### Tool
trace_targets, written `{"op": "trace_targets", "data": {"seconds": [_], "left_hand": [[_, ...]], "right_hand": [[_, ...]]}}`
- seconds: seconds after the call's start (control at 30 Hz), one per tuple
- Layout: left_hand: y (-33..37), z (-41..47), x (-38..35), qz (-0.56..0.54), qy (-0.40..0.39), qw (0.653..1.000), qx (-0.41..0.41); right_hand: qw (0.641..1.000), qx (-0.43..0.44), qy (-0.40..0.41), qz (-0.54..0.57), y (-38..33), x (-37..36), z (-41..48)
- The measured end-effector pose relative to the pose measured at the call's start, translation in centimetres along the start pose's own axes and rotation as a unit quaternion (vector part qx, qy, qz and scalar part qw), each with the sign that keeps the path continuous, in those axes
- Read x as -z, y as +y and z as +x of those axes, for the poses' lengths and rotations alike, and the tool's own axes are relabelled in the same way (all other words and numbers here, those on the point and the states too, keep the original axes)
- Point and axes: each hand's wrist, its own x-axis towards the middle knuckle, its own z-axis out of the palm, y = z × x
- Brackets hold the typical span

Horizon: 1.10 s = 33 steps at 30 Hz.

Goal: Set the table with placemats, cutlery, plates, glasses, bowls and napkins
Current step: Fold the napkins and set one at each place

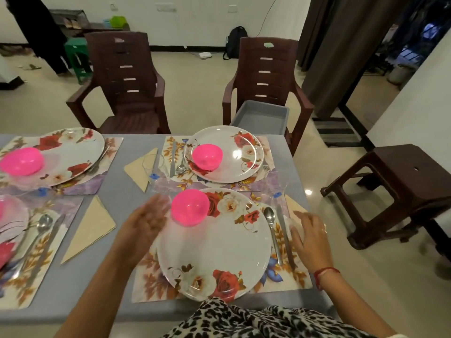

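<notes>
A floral plate (219, 250) lies on the near placemat (288, 279) with a pink bowl (189, 207) on its far edge. My left hand (144, 220) hovers open and blurred just left of the bowl. My right hand (310, 235) rests open over the cream napkin (292, 206) at the table's right edge, beside the spoon (272, 230) and knife (284, 235). A clear glass (277, 184) stands beyond them. Another setting with plate (234, 147), pink bowl (207, 156) and glass (156, 172) lies opposite.
Two more place settings with plates, pink bowls and cutlery fill the left side (53, 154). A grey tub (261, 115) sits on the right chair (266, 69); another chair (122, 76) stands left. A dark stool (395, 189) is to the right.
</notes>
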Motion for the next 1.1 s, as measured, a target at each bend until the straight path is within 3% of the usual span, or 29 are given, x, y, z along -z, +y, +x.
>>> {"op": "trace_targets", "data": {"seconds": [0.13, 0.27, 0.57, 0.67, 0.8, 1.1], "left_hand": [[0.7, -0.1, 6.0, 0.174, 0.18, 0.968, -0.036], [-3.0, -0.2, 8.1, 0.253, 0.264, 0.931, 0.022], [-7.1, -0.2, 6.7, 0.39, 0.295, 0.872, 0.033], [-7.0, -0.2, 6.9, 0.402, 0.3, 0.865, 0.016], [-6.1, 0.5, 7.9, 0.412, 0.296, 0.862, 0.019], [-5.4, 0.2, 9.2, 0.428, 0.308, 0.85, -0.012]], "right_hand": [[0.999, -0.04, -0.032, -0.005, 1.8, -0.2, -3.7], [0.991, -0.12, -0.049, -0.033, 2.7, -0.2, -6.2], [0.982, -0.159, -0.074, -0.064, 1.8, -1.0, -7.6], [0.98, -0.193, -0.045, 0.005, 1.1, -0.8, -7.7], [0.949, -0.284, -0.007, 0.135, 0.8, -0.1, -7.5], [0.933, -0.321, -0.037, 0.156, 1.2, -0.6, -7.3]]}}
